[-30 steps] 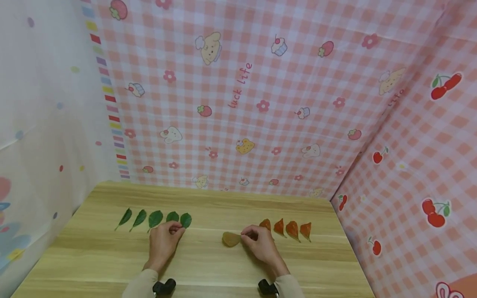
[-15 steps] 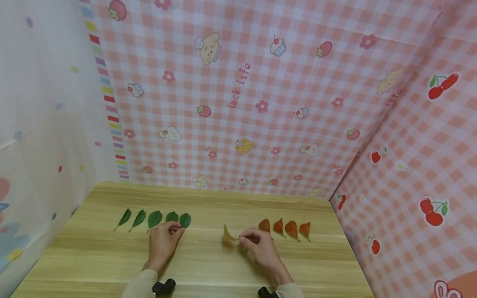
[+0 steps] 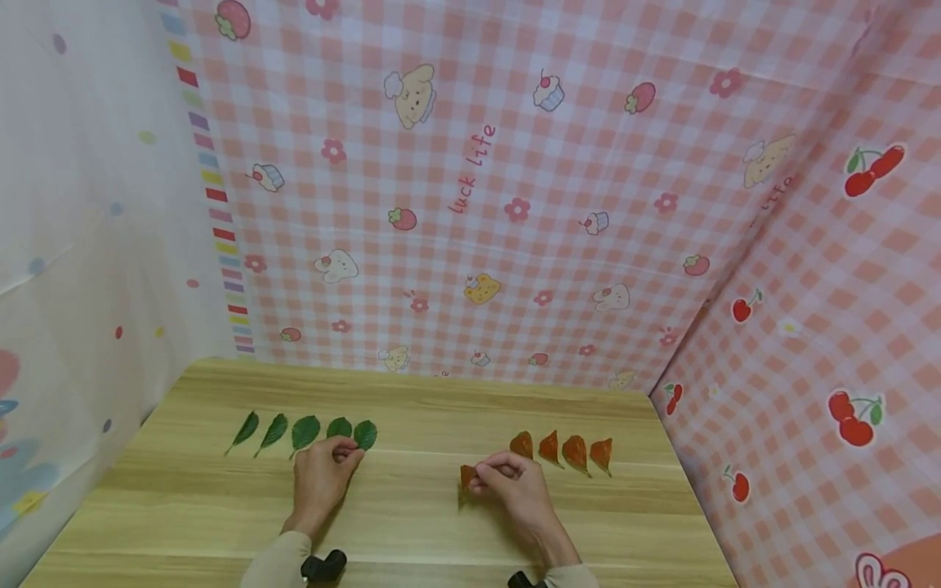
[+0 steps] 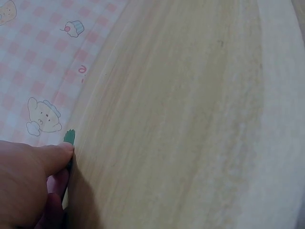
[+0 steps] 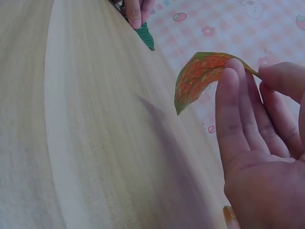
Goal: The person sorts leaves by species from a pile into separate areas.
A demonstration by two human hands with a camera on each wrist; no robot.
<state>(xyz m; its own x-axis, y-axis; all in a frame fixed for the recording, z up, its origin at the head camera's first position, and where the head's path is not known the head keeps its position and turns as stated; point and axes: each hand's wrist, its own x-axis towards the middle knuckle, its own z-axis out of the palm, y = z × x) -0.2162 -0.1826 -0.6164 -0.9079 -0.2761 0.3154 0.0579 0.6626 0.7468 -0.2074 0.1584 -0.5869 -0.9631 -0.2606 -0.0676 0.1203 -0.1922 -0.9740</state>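
Observation:
My right hand [image 3: 518, 494] pinches the stem of an orange-red leaf [image 5: 202, 71] between thumb and finger, and the leaf is raised above the tabletop. In the head view this leaf [image 3: 466, 476] hangs left of the fingertips, its orange face partly showing. On the left, my left hand [image 3: 321, 478] pinches the base of a toothed green leaf [image 3: 366, 434], the rightmost of a row. Only a bit of that green leaf [image 4: 70, 136] shows past the thumb in the left wrist view.
Several green leaves [image 3: 305, 430] lie in a row at the left of the wooden table [image 3: 412, 523]. Several orange leaves [image 3: 576, 451] form a row at the right, beyond my right hand. Pink checked cloth [image 3: 441, 269] hangs behind the table.
My right hand has raised its leaf from the table and turned it over, from tan underside to orange face. The left hand and the rows of leaves stay put.

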